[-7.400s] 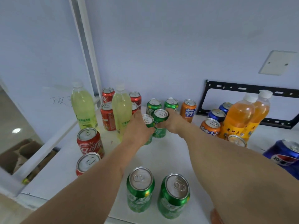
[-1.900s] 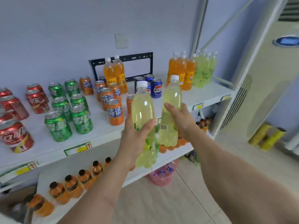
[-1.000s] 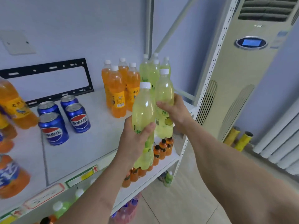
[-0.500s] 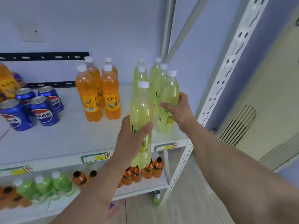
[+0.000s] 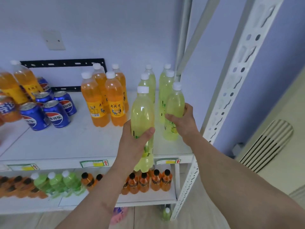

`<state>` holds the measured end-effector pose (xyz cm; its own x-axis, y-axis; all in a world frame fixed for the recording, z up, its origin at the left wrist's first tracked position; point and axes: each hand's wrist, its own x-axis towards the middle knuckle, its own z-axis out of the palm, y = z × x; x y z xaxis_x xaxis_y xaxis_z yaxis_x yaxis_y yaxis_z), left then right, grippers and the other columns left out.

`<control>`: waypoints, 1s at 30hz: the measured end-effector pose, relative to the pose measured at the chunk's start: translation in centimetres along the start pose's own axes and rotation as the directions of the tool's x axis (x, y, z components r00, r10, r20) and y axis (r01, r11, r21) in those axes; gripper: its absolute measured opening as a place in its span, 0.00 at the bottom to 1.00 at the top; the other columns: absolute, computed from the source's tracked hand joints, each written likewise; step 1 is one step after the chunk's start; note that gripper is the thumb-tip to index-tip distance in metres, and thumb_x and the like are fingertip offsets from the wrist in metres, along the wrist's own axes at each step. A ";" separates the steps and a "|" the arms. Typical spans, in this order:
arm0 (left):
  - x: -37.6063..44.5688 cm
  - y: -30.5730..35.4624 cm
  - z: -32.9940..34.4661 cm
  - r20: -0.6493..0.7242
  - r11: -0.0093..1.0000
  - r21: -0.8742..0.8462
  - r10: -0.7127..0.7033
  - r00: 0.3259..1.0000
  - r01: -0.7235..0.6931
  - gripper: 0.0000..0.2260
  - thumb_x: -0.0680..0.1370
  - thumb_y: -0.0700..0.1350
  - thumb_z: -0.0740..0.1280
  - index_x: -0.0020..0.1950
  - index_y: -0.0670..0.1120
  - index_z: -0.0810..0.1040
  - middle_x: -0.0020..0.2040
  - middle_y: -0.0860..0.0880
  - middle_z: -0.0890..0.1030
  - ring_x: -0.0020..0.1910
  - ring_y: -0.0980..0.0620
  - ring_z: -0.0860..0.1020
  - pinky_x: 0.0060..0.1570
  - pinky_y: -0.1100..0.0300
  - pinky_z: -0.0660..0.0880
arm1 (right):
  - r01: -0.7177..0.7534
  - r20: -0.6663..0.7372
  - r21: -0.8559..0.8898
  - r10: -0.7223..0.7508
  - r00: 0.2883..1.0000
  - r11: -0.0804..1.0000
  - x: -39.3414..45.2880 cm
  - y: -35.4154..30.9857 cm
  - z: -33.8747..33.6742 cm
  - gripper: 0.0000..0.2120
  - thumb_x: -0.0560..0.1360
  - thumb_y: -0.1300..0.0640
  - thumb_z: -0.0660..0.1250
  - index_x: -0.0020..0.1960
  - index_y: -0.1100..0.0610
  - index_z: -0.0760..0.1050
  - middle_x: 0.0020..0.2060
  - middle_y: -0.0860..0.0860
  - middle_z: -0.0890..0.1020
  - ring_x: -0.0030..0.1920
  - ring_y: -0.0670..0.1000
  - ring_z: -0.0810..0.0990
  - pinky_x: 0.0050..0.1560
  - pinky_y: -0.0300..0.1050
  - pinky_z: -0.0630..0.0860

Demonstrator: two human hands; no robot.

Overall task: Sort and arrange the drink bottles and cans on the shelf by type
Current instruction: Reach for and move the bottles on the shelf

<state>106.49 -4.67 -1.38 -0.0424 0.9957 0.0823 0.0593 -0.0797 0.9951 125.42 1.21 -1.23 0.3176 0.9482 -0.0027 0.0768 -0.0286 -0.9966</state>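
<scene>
Left hand (image 5: 132, 142) wraps around the lower half of a yellow-green bottle (image 5: 143, 123), thumb across the front — the bottle is upright, held in the air in front of the shelf edge, its base hanging below the level of the top shelf (image 5: 69, 142). Right hand (image 5: 183, 123) grips a second yellow-green bottle (image 5: 174, 111) around its middle, fingers curled on the left side; we read this one as standing on the shelf board near the right front corner, though the base contact is not fully clear. Directly behind it we count four more yellow-green bottles (image 5: 165, 90), grouped against the right rear post. Just left of them stand four orange bottles (image 5: 105, 100), white caps, tight together. Further left — a cluster of blue cans (image 5: 54, 111), then two more orange bottles (image 5: 24, 83) and an orange can (image 5: 6, 109) at the frame edge. Lower shelf (image 5: 145, 198): small orange bottles with black caps (image 5: 148, 180) and small green bottles (image 5: 56, 182). A black bracket (image 5: 62, 63) is fixed to the wall behind.
</scene>
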 end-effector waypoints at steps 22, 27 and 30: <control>7.5 -2.0 1.3 0.116 0.980 0.156 0.105 0.988 -0.122 0.33 0.66 0.58 0.78 0.68 0.55 0.72 0.52 0.59 0.83 0.48 0.58 0.83 0.47 0.50 0.82 | 0.140 0.151 -0.983 0.087 0.985 0.118 -6.0 2.1 0.6 0.04 0.75 0.61 0.58 0.44 0.55 0.70 0.39 0.49 0.71 0.42 0.54 0.74 0.40 0.45 0.66; 8.3 -2.6 1.6 0.125 0.977 0.175 0.101 0.987 -0.123 0.34 0.65 0.59 0.78 0.69 0.54 0.71 0.52 0.58 0.83 0.49 0.57 0.83 0.49 0.49 0.82 | 0.228 0.233 -0.972 0.082 0.969 0.062 -6.4 2.5 1.1 0.05 0.74 0.63 0.58 0.44 0.56 0.70 0.39 0.51 0.71 0.41 0.55 0.73 0.39 0.45 0.66; 8.5 -3.1 1.8 0.139 0.982 0.155 0.084 0.987 -0.106 0.37 0.64 0.60 0.78 0.69 0.55 0.70 0.53 0.58 0.83 0.50 0.56 0.82 0.51 0.49 0.81 | 0.244 0.251 -0.966 0.084 0.964 0.084 -6.5 2.6 1.5 0.04 0.76 0.60 0.56 0.44 0.56 0.68 0.37 0.50 0.69 0.42 0.55 0.73 0.41 0.46 0.68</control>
<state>107.71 4.17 -3.89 0.1017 0.9823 0.1574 0.2173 -0.1764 0.9600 122.16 -4.55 -3.97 0.0760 0.9914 -0.1067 0.9970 -0.0770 -0.0051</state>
